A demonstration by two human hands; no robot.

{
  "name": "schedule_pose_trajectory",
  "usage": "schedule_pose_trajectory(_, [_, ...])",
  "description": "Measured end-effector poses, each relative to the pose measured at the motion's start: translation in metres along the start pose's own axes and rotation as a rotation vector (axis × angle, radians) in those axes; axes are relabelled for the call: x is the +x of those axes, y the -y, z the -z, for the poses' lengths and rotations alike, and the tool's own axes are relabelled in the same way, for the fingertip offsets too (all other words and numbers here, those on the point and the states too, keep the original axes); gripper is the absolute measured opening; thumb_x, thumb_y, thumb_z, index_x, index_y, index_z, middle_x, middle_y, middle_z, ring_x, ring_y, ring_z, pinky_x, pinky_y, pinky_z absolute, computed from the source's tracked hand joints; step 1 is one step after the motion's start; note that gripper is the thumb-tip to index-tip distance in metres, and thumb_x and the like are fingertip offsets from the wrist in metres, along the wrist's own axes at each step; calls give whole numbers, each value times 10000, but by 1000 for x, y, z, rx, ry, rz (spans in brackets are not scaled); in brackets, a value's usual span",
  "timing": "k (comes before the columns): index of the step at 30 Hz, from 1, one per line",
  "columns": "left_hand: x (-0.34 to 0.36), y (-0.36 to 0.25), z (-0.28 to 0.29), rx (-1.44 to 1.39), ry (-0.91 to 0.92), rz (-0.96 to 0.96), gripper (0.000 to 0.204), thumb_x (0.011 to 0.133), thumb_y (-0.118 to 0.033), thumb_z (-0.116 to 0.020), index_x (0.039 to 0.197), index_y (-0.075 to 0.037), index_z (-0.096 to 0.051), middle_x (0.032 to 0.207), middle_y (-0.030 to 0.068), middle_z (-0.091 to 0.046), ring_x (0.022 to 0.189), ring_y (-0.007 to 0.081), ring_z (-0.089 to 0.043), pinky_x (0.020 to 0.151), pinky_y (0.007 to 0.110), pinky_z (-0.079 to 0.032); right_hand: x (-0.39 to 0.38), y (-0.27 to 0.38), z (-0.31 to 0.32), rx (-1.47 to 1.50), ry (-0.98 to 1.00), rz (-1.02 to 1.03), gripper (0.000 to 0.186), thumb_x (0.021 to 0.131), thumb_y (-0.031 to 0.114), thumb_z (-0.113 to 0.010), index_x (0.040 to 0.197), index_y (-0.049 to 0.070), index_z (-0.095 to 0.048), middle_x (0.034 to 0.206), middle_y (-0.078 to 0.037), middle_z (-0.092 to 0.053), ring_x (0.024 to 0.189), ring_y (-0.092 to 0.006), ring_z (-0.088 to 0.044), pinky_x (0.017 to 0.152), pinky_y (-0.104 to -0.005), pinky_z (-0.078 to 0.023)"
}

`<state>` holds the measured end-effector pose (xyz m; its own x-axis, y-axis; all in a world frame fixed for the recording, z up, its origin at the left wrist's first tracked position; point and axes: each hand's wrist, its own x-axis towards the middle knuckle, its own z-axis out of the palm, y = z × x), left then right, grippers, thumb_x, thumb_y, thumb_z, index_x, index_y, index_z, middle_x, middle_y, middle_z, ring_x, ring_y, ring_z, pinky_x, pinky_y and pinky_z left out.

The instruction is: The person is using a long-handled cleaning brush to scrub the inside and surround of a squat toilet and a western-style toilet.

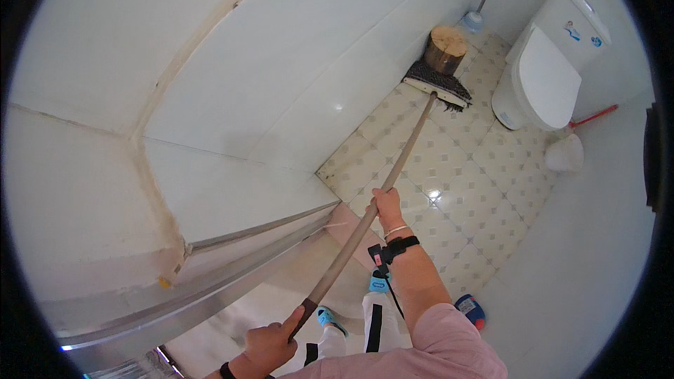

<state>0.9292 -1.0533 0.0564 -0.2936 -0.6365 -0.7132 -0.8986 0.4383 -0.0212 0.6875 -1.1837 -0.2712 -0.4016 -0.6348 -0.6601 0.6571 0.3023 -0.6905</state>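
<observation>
A mop (379, 200) with a long wooden handle runs from the lower middle up to the right. Its wide dark fringed head (439, 86) lies on the tiled floor, right in front of a wooden stump (446, 48) by the left wall. Around the dark end of the handle, my left hand (270, 342) is closed, with one finger stretched along it. My right hand (386, 209) grips the handle about halfway up. A strapped device with a cable sits on my right wrist.
A white toilet (544, 74) with its lid down stands at the far right. Beside it are a white bin (564, 154) and a red stick (594, 116). A toilet brush (477, 14) stands in the far corner. A blue bottle (470, 311) lies by the right wall. A doorway threshold (354, 235) crosses near my feet.
</observation>
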Motion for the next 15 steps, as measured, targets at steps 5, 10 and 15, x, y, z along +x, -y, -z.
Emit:
schedule_pose_trajectory(5, [29, 6, -24, -73, 63, 8, 698, 703, -158, -518, 1344, -240, -256, 678, 113, -594, 617, 313, -591, 523, 434, -447, 45, -37, 8, 17, 18, 110, 247, 745, 115, -566, 840, -60, -420, 633, -126, -480, 436, -262, -508, 378, -373, -462])
schedule_pose_trajectory(10, [76, 29, -90, -130, -85, -164, 698, 720, -113, -488, 1359, -226, -231, 733, 126, -609, 636, 314, -599, 552, 436, -456, 64, -56, 17, -60, -53, 226, 423, 768, 132, -536, 1114, 27, -316, 693, -146, -503, 503, -248, -524, 421, -384, -472])
schedule_pose_trajectory(15, [81, 50, -124, -206, -233, -253, 691, 708, -118, -494, 1351, -205, -257, 723, 128, -610, 649, 315, -598, 569, 436, -456, -25, -53, -14, 35, -60, 143, 433, 779, 120, -503, 1118, 93, -236, 758, -152, -466, 529, -240, -517, 379, -404, -459])
